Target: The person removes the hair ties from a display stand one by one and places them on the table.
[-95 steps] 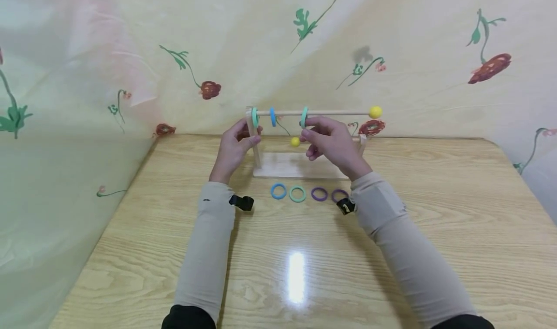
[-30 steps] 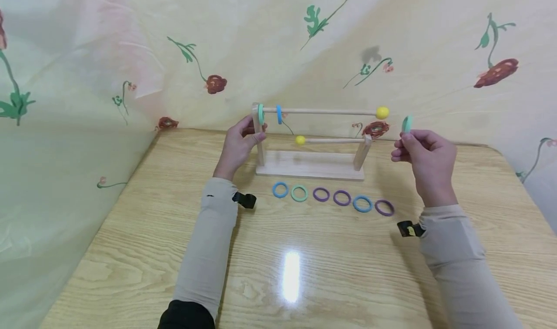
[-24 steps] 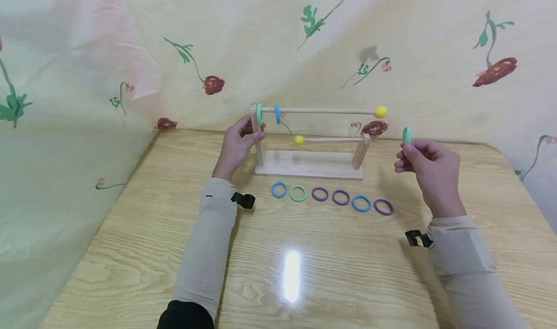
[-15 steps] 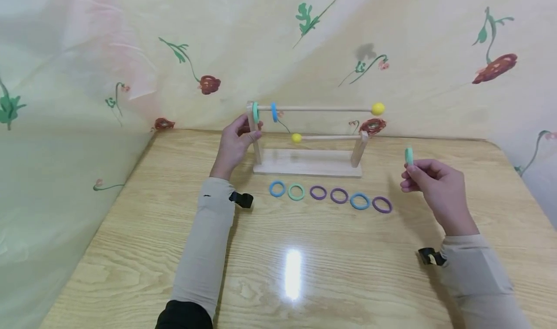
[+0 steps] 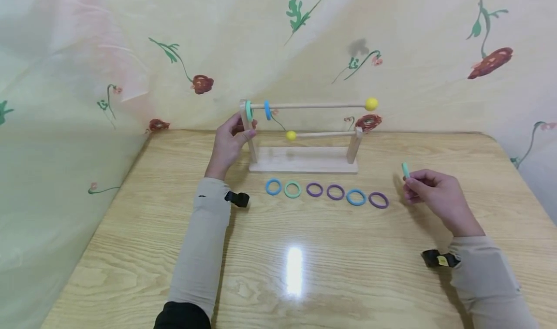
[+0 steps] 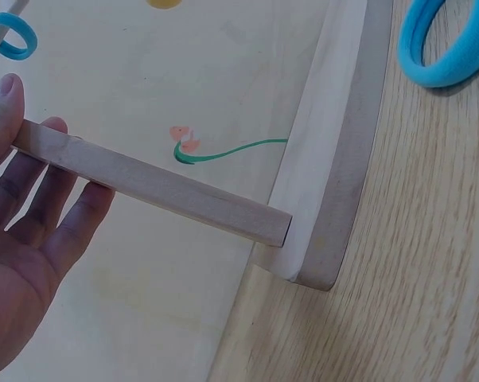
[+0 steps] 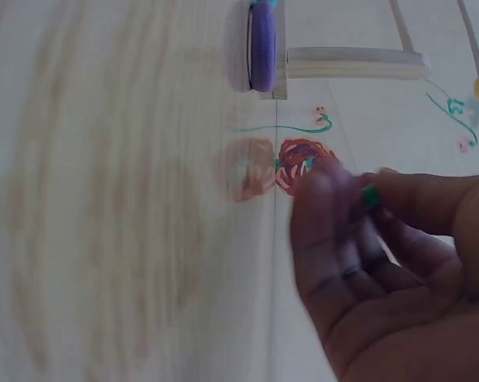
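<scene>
My left hand (image 5: 228, 143) grips the upper part of the left post (image 5: 253, 151) of a wooden stand, thumb in front and fingers behind, as the left wrist view also shows. A mint-green ring (image 5: 249, 110) and a blue ring (image 5: 267, 110) hang on the stand's upper rod (image 5: 317, 106), near that post. Right of the stand, my right hand (image 5: 439, 193) pinches another mint-green ring (image 5: 405, 169) between thumb and fingers, held up over the table. In the right wrist view most of this ring is hidden, with only a bit of green between the fingertips.
A row of blue, mint-green and purple rings lies before the stand's base (image 5: 304, 167), from a blue ring (image 5: 267, 187) to a purple ring (image 5: 370, 200). Yellow balls cap the upper rod and the lower rod (image 5: 324, 135). Flowered cloth rises behind the table (image 5: 348, 280).
My right hand has drawn the mint-green ring off the upper rod past the yellow ball, then lowered it toward the table at the right. My left hand has kept its grip on the post.
</scene>
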{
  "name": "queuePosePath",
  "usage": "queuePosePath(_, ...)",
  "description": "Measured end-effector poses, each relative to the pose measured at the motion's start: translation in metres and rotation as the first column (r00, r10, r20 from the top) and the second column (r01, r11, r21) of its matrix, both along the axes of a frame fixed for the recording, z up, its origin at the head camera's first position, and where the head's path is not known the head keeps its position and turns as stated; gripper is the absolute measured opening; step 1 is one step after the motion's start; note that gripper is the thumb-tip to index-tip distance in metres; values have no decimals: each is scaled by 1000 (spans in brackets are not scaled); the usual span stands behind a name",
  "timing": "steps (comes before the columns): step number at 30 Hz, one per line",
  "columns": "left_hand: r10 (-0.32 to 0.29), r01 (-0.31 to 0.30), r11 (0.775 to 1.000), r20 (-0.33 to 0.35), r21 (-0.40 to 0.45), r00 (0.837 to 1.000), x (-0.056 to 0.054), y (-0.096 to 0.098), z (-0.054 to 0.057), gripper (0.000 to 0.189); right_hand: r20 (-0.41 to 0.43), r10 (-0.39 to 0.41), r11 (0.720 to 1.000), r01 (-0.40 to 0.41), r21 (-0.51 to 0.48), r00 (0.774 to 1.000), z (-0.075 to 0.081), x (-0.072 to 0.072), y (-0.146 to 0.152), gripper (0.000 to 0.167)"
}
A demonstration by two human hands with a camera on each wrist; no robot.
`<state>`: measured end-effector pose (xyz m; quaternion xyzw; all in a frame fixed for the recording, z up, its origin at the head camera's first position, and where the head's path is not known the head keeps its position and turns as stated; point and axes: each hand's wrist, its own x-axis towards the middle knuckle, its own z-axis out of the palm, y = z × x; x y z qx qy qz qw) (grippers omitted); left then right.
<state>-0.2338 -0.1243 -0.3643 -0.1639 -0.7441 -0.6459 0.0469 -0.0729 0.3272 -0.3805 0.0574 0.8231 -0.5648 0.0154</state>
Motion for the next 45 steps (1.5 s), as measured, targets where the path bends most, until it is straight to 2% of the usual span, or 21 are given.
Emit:
queuePosePath(2, -3, 3, 1000, -1, 7, 1000, 0, 0, -1, 36, 43, 24, 995, -28, 100, 999, -3, 0, 2, 26)
queuePosePath(4, -5, 4, 1000, 5, 16, 1000, -1, 1, -2, 34, 84, 49, 985, -62, 161, 995, -5, 1, 3, 31)
queuePosePath(10, -11, 10, 999, 8, 33, 1000, 0, 4, -3, 33, 186, 106, 964, -146, 222, 977, -10, 2, 4, 30)
queuePosePath(17, -11, 10, 1000, 19, 24, 1000, 2, 3, -4, 35, 280, 146, 918, -236, 318, 949, -12, 3, 3, 24)
queuePosePath(21, -9, 8, 1000, 20, 17, 1000, 2, 3, -5, 33, 289, 167, 903, -264, 338, 943, -14, 4, 3, 20)
queuePosePath(31, 3, -3, 1000, -4, -15, 1000, 1, 2, -3, 33, 300, 203, 895, -301, 330, 932, -7, 6, -1, 17)
queuePosePath(40, 7, -7, 1000, -25, -18, 1000, 3, 0, 0, 34, 302, 249, 857, -355, 374, 920, -2, 5, -5, 10)
queuePosePath(45, 8, -8, 1000, -27, -20, 1000, 3, -1, -1, 34, 296, 269, 853, -369, 369, 917, -1, 7, -7, 8)
